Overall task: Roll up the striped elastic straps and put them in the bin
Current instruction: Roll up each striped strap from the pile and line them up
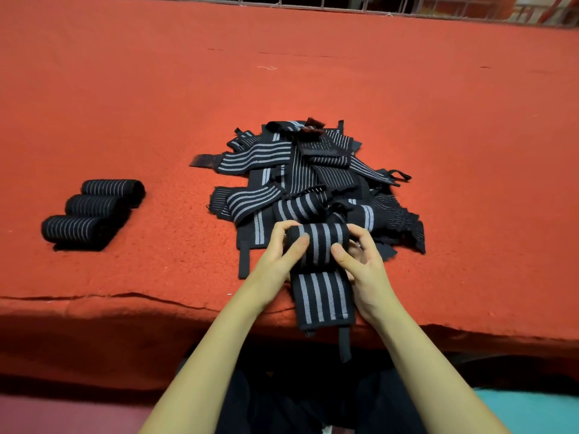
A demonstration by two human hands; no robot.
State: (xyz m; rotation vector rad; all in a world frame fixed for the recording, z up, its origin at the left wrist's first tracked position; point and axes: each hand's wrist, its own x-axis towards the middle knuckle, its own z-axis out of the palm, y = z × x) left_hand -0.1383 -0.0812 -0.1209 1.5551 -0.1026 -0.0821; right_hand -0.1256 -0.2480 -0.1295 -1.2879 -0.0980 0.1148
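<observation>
Both hands are closed on one striped strap [322, 242] at the near edge of the desk [438, 120], just in front of the pile of loose straps [313, 170]. The left hand [282, 249] pinches the left end of the half-made roll and the right hand [360, 258] pinches the right end, thumbs on the near side and fingers over the top. Gripping both ends this way looks meant to keep the coil tight and its edges even as it turns. The unrolled tail lies flat toward the person and hangs over the desk edge, its thin loop [344, 343] dangling below, so the band feeds in straight without twisting. Three finished rolls [91, 211] sit side by side well apart on the left, probably parked clear of the pile so they do not get mixed in or come undone. No bin is in view, so where they go next cannot be told.
</observation>
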